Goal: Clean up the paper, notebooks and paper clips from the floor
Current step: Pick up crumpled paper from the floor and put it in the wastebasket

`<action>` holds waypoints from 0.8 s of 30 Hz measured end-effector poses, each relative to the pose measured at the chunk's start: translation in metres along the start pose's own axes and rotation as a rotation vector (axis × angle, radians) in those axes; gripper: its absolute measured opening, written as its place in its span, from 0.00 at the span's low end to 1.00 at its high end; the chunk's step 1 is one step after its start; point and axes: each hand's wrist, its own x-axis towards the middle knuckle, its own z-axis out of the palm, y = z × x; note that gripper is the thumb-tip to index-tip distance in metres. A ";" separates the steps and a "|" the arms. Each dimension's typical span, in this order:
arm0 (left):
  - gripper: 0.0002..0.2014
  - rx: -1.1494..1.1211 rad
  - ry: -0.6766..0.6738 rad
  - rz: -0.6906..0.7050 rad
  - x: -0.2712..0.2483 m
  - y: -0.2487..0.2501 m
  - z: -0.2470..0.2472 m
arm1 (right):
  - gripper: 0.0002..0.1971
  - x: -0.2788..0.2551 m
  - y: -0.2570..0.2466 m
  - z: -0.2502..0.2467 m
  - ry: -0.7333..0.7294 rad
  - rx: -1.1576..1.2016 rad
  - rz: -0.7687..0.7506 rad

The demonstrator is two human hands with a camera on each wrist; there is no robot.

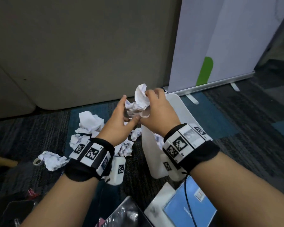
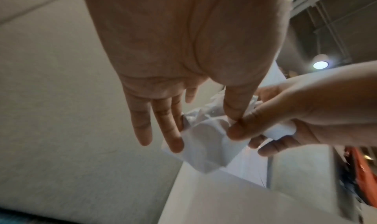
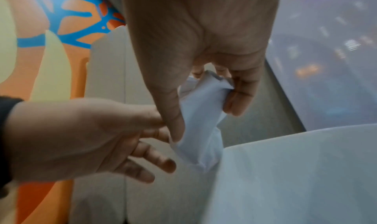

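Observation:
A crumpled ball of white paper (image 1: 139,100) is held up between both hands, above the white bin (image 1: 154,154). My right hand (image 1: 154,102) grips the paper, thumb and curled fingers pinching it; the right wrist view shows that hand (image 3: 204,114) closed round the paper (image 3: 200,147). My left hand (image 1: 129,108) touches the ball from the left with straight, spread fingers (image 2: 175,143) lying against the paper (image 2: 204,155). Several more crumpled papers (image 1: 90,122) lie on the carpet to the left. A blue spiral notebook (image 1: 188,207) and a white notebook (image 1: 157,203) lie near my right forearm.
A grey cabinet front (image 1: 88,54) and a white banner stand (image 1: 220,46) close off the back. A tape roll (image 1: 37,161) and pink paper clips (image 1: 31,193) lie on the carpet at left. A shiny black cover (image 1: 126,213) sits at the bottom edge.

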 end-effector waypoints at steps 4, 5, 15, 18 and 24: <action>0.42 0.098 -0.085 0.048 0.009 0.003 0.024 | 0.38 -0.004 0.016 -0.030 -0.002 0.027 0.088; 0.44 0.130 -0.093 0.059 0.010 0.004 0.028 | 0.37 -0.005 0.018 -0.035 -0.006 0.013 0.100; 0.32 0.324 -0.266 0.056 0.011 -0.004 0.055 | 0.44 -0.022 0.043 -0.045 -0.325 -0.212 0.261; 0.30 0.284 -0.223 0.071 0.008 -0.007 0.060 | 0.39 -0.025 0.044 -0.040 -0.455 -0.324 0.276; 0.32 0.255 -0.236 0.090 0.005 -0.009 0.053 | 0.24 -0.022 0.022 -0.042 -0.372 -0.340 0.199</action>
